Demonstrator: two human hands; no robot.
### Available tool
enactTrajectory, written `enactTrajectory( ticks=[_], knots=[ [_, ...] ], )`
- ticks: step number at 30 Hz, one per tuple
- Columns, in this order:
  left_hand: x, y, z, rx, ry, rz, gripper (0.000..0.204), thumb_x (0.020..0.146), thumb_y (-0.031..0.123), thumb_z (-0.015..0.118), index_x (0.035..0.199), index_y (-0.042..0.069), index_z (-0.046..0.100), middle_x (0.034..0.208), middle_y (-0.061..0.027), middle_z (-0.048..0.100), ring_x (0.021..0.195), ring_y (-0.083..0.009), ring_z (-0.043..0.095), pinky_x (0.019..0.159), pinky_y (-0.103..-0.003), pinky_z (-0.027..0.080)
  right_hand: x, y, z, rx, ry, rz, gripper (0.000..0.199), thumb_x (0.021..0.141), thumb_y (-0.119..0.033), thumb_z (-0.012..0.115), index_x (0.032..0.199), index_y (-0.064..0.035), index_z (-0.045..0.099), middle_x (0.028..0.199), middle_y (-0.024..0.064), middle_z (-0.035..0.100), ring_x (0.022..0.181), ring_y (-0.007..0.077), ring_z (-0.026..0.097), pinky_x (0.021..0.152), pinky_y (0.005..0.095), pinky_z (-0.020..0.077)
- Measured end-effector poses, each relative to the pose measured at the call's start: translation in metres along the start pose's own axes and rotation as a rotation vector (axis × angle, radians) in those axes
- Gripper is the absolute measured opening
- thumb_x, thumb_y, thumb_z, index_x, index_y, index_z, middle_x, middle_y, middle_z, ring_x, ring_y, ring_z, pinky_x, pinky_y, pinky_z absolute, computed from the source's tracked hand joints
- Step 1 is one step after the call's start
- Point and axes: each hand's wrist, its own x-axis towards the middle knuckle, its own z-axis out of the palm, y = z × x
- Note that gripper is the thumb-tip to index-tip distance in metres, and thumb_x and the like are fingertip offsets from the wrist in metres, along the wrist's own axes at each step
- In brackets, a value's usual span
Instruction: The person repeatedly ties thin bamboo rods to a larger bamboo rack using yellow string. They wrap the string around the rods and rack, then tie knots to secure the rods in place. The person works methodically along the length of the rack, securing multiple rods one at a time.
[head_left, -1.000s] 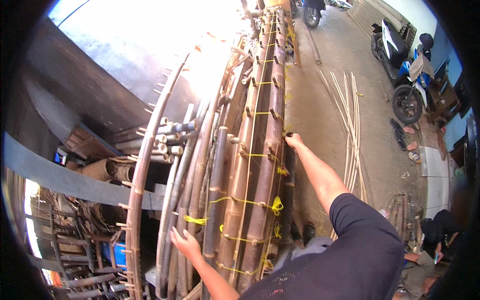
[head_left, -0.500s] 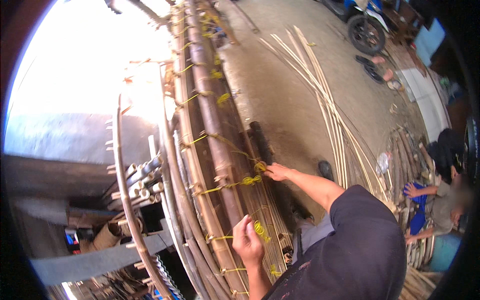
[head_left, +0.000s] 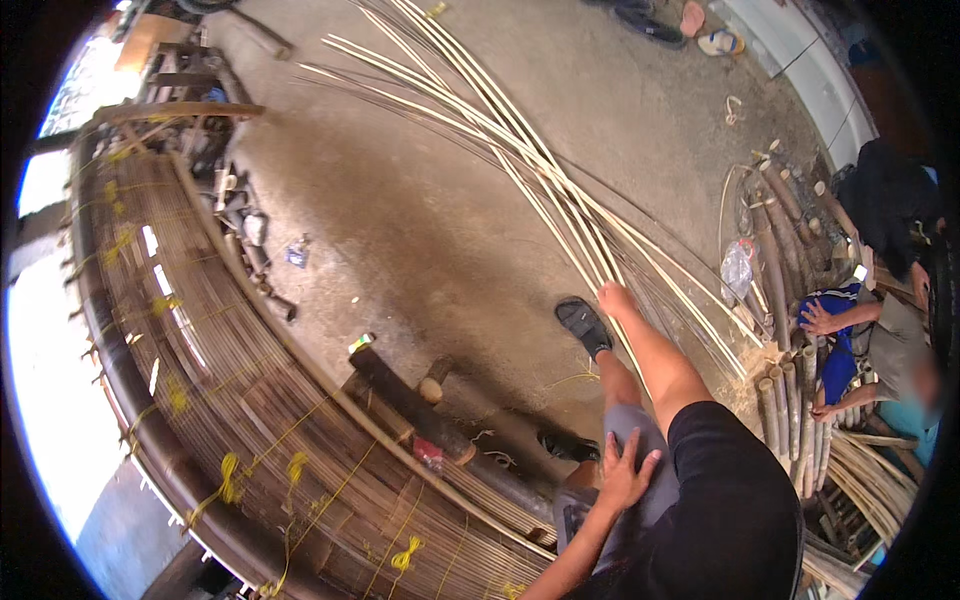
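Observation:
My left hand (head_left: 625, 478) lies on my grey-clad thigh with its fingers spread, holding nothing. My right arm reaches forward to a loose bundle of long, pale bamboo strips (head_left: 520, 165) on the concrete floor. The fingers of my right hand (head_left: 616, 299) are closed around a strip at the bundle's near part; the hand partly hides the grip. On the left stretches a long panel of brown bamboo slats (head_left: 265, 410), bound with yellow cord (head_left: 228, 478) and edged by a thick dark pole (head_left: 165, 455).
Dark bamboo pieces (head_left: 405, 400) lie beside the panel, near my sandalled foot (head_left: 583, 325). To the right, a person (head_left: 895, 345) sits with blue cloth (head_left: 838, 365) by cut bamboo poles (head_left: 785, 395). Other footwear (head_left: 720, 42) lies at the far side.
My view has swung right. My right hand has left the yellow cord on the panel and gone to the floor strips. My left hand has dropped from above the panel onto my thigh.

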Motion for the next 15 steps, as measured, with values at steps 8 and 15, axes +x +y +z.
enactTrajectory(
  ticks=[8, 15],
  knots=[
    [0.103, 0.025, 0.012, 0.108, 0.095, -0.06, 0.059, 0.082, 0.049, 0.074, 0.136, 0.031, 0.058, 0.144, -0.0421, 0.024, 0.13, -0.0554, 0.034, 0.105, -0.055, 0.036, 0.205, 0.046, 0.018, -0.223, 0.139, 0.065, 0.027, 0.091, -0.026, 0.063, 0.111, -0.0098, 0.07, 0.109, 0.0174, 0.069, 0.108, 0.0366, 0.065, 0.089, 0.0525, 0.052],
    [0.121, 0.044, -0.001, 0.139, 0.011, -0.132, 0.059, 0.084, 0.052, 0.071, 0.138, 0.033, 0.055, 0.148, -0.0385, 0.021, 0.133, -0.055, 0.03, 0.108, -0.057, 0.033, 0.192, 0.047, -0.004, -0.158, 0.16, -0.047, 0.027, 0.098, -0.03, 0.054, 0.107, -0.0064, 0.065, 0.109, 0.0235, 0.066, 0.105, 0.0351, 0.065, 0.087, 0.0499, 0.0506]
  ],
)
